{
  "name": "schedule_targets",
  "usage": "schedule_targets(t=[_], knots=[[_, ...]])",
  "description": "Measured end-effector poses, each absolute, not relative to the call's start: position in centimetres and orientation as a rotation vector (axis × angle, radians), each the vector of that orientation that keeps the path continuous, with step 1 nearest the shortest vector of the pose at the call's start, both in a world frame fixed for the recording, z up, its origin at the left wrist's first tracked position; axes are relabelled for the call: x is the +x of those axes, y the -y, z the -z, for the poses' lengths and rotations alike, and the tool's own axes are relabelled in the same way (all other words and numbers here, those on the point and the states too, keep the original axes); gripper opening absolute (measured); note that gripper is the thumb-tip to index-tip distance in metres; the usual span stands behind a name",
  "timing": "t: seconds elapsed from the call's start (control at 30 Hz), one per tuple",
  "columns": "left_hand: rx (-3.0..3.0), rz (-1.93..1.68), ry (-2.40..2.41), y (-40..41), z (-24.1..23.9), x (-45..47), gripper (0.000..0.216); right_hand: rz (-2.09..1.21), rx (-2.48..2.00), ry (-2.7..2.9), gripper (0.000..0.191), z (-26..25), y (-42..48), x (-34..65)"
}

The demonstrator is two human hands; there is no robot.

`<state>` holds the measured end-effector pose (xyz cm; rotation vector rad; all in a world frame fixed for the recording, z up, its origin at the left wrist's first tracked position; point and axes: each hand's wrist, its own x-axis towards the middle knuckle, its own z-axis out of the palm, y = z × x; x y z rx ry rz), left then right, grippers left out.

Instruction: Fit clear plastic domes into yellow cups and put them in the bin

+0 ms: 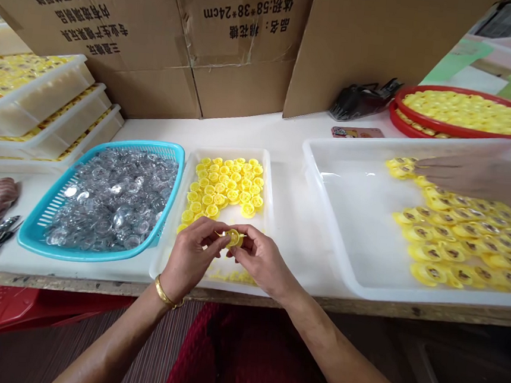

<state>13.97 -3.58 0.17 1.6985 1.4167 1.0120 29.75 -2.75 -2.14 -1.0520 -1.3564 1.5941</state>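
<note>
Left grip (191,256) and right grip (267,265), yellow piece (233,238) between.

And I'm in a workshop, by the looks of it: white bench (292,206), stacked tubs (43,104) of yellow parts (19,72), a blue basket (75,254) heaped with clear discs (116,197), printed cardboard (246,89) standing behind!

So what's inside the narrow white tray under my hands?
Yellow cups crowd the far part of the tray; a blurry yellow patch lies near its front. Your left hand and right hand block some of it, so anything behind them can't be seen.
</note>
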Motion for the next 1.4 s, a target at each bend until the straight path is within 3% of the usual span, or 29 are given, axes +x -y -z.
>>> schedule_targets(t=[0.17, 0.7, 1.4], knots=[[1.807, -0.999, -1.404, 4.3, -0.7, 14.1, 0.025, -1.534, -1.083, 1.377, 0.029, 2.0, 2.8, 29.7], [1.81, -1.199, -1.474, 5.0, 0.0, 13.2, 0.025, -1.518, -1.077, 1.408, 0.032, 2.8, 2.8, 29.7], [2.041, -1.212, -1.452, 5.0, 0.0, 13.3, 0.029, -1.533, -1.061, 1.383, 0.03, 2.0, 2.9, 29.7]])
